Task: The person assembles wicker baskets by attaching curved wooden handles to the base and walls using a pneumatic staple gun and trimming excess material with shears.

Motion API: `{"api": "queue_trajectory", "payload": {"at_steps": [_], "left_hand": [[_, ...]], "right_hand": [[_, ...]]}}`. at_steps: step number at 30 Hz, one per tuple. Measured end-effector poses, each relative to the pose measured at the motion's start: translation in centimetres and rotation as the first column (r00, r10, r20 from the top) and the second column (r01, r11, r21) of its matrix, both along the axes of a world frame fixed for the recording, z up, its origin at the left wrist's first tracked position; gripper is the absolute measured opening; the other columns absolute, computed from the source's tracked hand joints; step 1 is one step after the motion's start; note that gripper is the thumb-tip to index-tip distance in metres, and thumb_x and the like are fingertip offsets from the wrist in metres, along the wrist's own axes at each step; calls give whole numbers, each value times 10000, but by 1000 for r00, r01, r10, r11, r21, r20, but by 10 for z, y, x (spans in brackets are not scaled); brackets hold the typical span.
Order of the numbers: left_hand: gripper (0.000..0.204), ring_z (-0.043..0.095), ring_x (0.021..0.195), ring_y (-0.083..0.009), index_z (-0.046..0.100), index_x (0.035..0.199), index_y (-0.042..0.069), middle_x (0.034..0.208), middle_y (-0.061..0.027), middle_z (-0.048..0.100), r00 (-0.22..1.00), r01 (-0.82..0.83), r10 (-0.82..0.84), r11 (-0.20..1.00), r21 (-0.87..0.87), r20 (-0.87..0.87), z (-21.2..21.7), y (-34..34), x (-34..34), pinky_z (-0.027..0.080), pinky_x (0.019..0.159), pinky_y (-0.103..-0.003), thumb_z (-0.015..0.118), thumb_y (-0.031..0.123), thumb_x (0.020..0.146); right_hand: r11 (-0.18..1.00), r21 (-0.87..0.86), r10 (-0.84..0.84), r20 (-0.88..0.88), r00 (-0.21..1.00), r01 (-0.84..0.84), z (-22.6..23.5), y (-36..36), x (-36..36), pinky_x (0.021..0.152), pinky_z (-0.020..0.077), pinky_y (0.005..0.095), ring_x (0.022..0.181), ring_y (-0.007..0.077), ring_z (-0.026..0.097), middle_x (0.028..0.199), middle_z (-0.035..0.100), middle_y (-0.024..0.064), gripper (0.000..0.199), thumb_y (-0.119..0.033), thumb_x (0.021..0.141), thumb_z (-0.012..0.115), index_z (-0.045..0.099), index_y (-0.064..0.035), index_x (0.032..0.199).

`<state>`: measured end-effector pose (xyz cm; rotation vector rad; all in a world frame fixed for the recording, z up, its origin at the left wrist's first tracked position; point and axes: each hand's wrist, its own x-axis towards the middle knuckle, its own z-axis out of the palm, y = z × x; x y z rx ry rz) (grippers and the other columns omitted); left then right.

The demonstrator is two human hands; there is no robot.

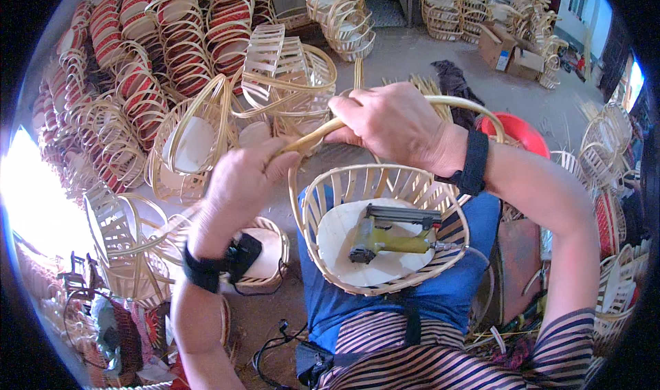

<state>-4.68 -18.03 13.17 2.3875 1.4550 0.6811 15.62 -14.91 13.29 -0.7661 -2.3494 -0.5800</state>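
Observation:
A bent bamboo strip (460,102) arches over the far side of my lap, gripped in both hands. Toward its left end, the fingers of my left hand (247,173) are closed around it. Higher up and to the right, my right hand (399,122) grips the same strip from above. Below my hands, an oval woven slatted basket (323,270) with a pale wooden base sits on my thighs. Inside it lies a yellow-green and black nail gun (392,242), joined to a hose, touched by neither hand. Whether the strip is fixed to the basket I cannot tell.
Stacked red-and-cream baskets (185,39) rise at the far left. Loose handled baskets (192,142) stand on the floor beyond my left hand. A red basin (515,132) is beyond my right forearm, with cardboard boxes (498,46) farther back. More baskets (608,139) line the right side.

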Motion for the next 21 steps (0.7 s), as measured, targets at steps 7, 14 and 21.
{"api": "queue_trajectory", "payload": {"at_steps": [7,14,21], "left_hand": [[257,428,516,-68,514,1031,33,616,-6,495,729,-156,54,984,90,682,-54,-11,32,371,485,-192,474,96,785],[250,369,540,-27,519,1020,10,637,38,461,559,-74,28,997,16,829,-60,-17,35,316,480,-146,484,80,783],[156,456,580,-46,528,760,-44,649,-4,534,620,-27,37,999,-26,784,-49,-17,30,383,505,-180,515,110,778]], "right_hand": [[977,-199,-46,118,992,69,13,-7,-5,447,389,352,531,280,519,566,495,92,229,-287,723,511,487,-60,744],[944,-295,-107,153,982,149,20,-21,-8,493,401,347,585,269,527,604,509,99,280,-325,717,512,502,-61,808],[996,-15,82,372,925,-82,7,-29,-44,603,423,265,681,168,527,708,514,71,745,-559,554,541,468,65,956]]}}
